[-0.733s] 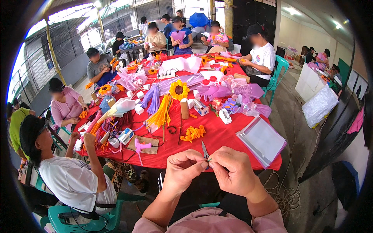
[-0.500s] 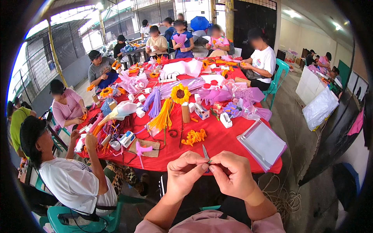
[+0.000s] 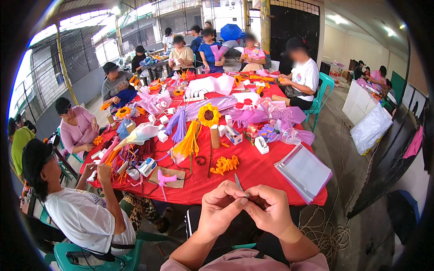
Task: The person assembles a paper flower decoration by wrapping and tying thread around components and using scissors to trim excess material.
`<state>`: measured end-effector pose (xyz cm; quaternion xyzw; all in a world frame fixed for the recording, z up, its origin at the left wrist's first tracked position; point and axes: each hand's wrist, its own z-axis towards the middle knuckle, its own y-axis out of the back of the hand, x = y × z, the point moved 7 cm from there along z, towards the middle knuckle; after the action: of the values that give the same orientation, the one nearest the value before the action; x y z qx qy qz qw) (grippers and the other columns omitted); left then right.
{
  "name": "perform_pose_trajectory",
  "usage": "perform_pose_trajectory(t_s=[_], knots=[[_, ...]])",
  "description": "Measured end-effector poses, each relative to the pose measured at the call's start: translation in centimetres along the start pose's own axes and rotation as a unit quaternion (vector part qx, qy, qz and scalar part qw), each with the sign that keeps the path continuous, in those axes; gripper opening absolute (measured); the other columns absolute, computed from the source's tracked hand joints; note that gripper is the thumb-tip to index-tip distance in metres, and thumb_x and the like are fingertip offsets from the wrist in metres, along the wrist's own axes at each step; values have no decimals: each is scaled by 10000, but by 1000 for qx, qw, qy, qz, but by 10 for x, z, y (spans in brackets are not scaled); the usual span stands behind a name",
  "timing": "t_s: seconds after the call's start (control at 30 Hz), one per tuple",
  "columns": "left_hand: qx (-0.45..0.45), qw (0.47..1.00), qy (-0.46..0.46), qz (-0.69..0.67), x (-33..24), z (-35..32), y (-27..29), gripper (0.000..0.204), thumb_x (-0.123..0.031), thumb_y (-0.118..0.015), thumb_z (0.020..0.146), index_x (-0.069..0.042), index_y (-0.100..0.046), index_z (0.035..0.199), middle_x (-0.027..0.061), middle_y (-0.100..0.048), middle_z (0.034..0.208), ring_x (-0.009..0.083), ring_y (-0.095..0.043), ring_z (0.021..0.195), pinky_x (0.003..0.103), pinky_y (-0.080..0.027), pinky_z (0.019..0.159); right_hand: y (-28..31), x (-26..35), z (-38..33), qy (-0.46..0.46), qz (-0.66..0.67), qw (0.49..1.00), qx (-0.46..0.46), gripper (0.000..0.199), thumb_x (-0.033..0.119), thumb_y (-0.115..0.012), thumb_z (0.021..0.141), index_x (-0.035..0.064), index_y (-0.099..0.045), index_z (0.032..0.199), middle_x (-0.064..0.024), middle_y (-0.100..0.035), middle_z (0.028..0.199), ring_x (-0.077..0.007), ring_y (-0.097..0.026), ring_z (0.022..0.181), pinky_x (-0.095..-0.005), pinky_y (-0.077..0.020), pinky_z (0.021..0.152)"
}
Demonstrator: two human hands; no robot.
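Stem [image 3: 238, 182], thin and grey, pinched between both hands [image 3: 246, 210] at 6 o'clock before the red surface [image 3: 253, 169]; twisting seems underway.

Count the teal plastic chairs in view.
2. The far teal chair is at the table's right side, under the person in the white shirt. The near teal chair is at lower left, under another seated person in white. Seated people may hide more.

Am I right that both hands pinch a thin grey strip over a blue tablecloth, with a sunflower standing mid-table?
Not quite: the tablecloth is red, not blue, as the head view shows. The left hand and right hand do pinch the thin grey strip, and the sunflower stands mid-table.
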<state>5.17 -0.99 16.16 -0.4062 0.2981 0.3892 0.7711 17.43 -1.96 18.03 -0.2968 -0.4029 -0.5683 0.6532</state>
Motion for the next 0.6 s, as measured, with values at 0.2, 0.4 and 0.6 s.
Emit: perform_pose_trajectory(t_s=[0.2, 0.4, 0.6], knots=[[-23, 989, -64, 135, -12, 2, -6, 141, 93, -641, 771, -4, -635, 873, 34, -576, 853, 108, -518, 814, 237, -405, 728, 5, 14, 2, 109, -121, 986, -43, 123, -16, -696, 752, -7, -633, 858, -100, -612, 709, -156, -598, 584, -259, -436, 512], [25, 961, -114, 250, -32, 6, -12, 172, 61, -718, 686, -2, -634, 821, 62, -578, 803, 155, -530, 766, 266, -397, 699, 7, 27, 3, 142, -171, 975, 0, 132, -46, -696, 705, -9, -618, 804, -111, -606, 691, -213, -598, 562, -286, -434, 488], [31, 943, -114, 310, -40, 1, -9, 169, 65, -734, 676, 6, -645, 807, 77, -600, 789, 169, -557, 757, 273, -422, 684, 5, 33, 8, 138, -189, 972, 39, 138, -70, -706, 677, -20, -606, 757, -111, -609, 678, -196, -592, 532, -278, -430, 469]])
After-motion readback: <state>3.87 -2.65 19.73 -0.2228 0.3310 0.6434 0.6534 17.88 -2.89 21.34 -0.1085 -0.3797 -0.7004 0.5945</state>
